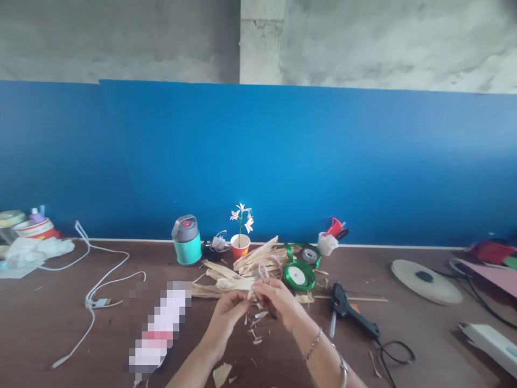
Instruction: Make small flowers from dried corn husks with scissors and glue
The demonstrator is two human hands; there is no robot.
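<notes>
My left hand point(226, 317) and my right hand point(279, 303) meet at the middle of the table. Both have thumb and fingers pinched together around a small pale piece of corn husk point(251, 294), mostly covered by the fingertips. Just beyond lies a heap of dried corn husks point(260, 257), with a green ribbon spool point(298, 275) at its right. Small husk scraps point(257, 340) are scattered below my hands. A larger cut piece point(222, 374) rests nearer the front, between my forearms.
At right lies a black glue gun point(355, 311) with its cord, beside a thin wooden stick point(365, 299). Behind the husks, a paper cup point(240, 247) holds a flower stem. A turquoise jar point(188, 248), white cables point(91, 293) and a blurred-out object point(161, 326) are on the left.
</notes>
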